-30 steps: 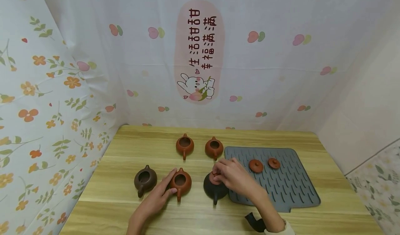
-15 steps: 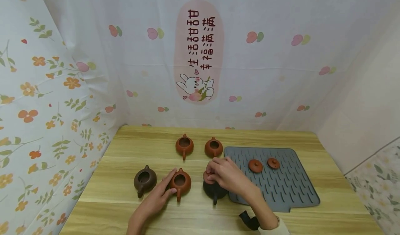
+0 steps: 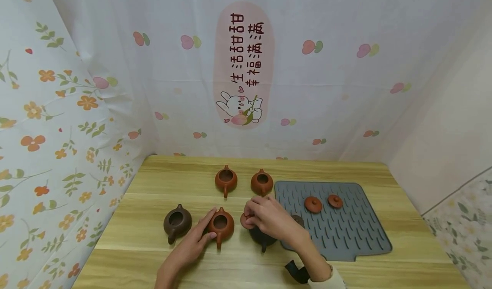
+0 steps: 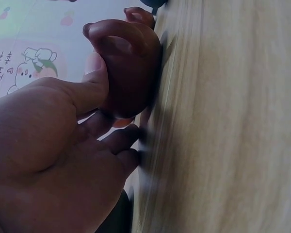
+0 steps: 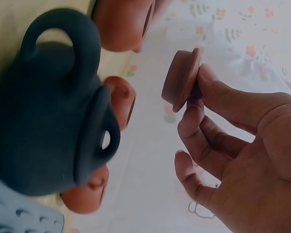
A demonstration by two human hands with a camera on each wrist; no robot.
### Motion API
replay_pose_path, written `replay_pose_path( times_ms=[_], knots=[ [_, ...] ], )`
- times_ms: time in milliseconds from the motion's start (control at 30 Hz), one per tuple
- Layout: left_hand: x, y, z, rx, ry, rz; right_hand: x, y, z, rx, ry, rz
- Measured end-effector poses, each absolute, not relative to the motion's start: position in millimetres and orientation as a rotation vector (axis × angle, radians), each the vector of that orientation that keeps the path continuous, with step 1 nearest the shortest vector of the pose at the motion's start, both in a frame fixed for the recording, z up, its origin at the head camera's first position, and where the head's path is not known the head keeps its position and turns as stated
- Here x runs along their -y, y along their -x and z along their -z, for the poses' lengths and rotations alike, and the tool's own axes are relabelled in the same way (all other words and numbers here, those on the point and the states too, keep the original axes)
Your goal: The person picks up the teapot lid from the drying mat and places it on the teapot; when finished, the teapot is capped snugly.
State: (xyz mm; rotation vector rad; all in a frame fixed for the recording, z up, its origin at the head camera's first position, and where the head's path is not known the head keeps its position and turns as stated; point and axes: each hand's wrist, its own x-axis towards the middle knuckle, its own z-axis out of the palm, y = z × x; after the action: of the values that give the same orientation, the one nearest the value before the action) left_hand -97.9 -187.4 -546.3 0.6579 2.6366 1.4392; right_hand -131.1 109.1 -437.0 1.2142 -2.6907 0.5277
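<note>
My left hand [image 3: 194, 242] holds a reddish-brown clay teapot [image 3: 229, 231] from its left side. Its thumb lies near the handle and its fingers reach toward the spout; the left wrist view shows the thumb against the body [image 4: 128, 73]. That pot has no lid on. Just to its right, my right hand [image 3: 273, 218] pinches a reddish clay lid [image 5: 181, 80] by its knob, held up and tilted. Beneath this hand stands a black teapot [image 3: 261, 238], partly hidden by it in the head view; the right wrist view shows its lid [image 5: 92, 138] on.
A dark brown open teapot [image 3: 185, 227] stands at the left. Two reddish open teapots [image 3: 232, 184] stand farther back. On the grey mat [image 3: 357, 233] lie two reddish lids [image 3: 313, 204], and a dark lid [image 3: 297, 220] shows partly behind the right forearm.
My right hand has moved left with the reddish lid, from over the black teapot toward the held teapot. The dark lid on the mat has come into sight. My left hand stays put.
</note>
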Motion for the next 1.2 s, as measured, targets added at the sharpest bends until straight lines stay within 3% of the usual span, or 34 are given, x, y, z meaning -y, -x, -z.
replay_pose_path(
  times_ms=[333,1200],
  knots=[
    [186,96,529,-2.560,-0.610,-1.397,-93,134,439,2.683,-1.229,-0.512],
    [186,95,529,-2.539,-0.565,-1.405,-60,141,443,2.698,-1.299,-0.488]
  ],
)
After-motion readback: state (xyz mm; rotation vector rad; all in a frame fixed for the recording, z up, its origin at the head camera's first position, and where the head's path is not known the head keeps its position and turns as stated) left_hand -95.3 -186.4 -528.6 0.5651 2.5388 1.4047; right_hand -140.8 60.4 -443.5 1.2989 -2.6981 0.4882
